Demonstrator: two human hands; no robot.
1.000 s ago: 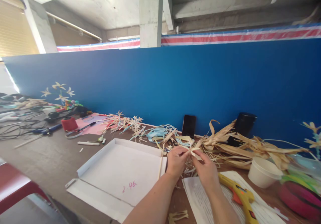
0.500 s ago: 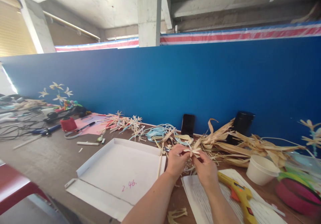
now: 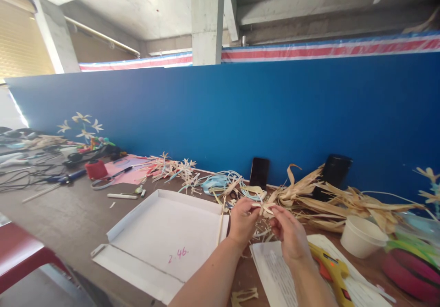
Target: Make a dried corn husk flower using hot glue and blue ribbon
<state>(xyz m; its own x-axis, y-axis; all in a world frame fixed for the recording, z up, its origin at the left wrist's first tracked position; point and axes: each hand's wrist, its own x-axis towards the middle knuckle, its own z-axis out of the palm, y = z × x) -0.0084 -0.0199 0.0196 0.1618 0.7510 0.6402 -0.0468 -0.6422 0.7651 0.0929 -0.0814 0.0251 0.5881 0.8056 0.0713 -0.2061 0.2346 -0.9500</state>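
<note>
Between my two hands is a small pale flower with narrow petals (image 3: 265, 209), which look like corn husk. My left hand (image 3: 242, 222) is closed, pinching the flower's left side between thumb and fingers. On its other side, my right hand (image 3: 289, 232) has thumb and fingertips together at a right-hand petal, the remaining fingers curled. Beneath the hands lie scattered husk scraps (image 3: 263, 230). A yellow glue gun (image 3: 332, 270) rests on printed paper (image 3: 271, 268) beside my right forearm, which partly hides both.
Left of my hands lies a white open box lid (image 3: 168, 229). Dried husks (image 3: 309, 197), a phone (image 3: 259, 173) and a black cylinder (image 3: 335, 169) are along the blue partition (image 3: 206, 114). At right stand a white cup (image 3: 363, 236) and a pink round container (image 3: 409, 270).
My right hand has shifted slightly right and turned, its fingers now at the outer edge of a petal. The left hand stays on the flower. The view has moved slightly.
</note>
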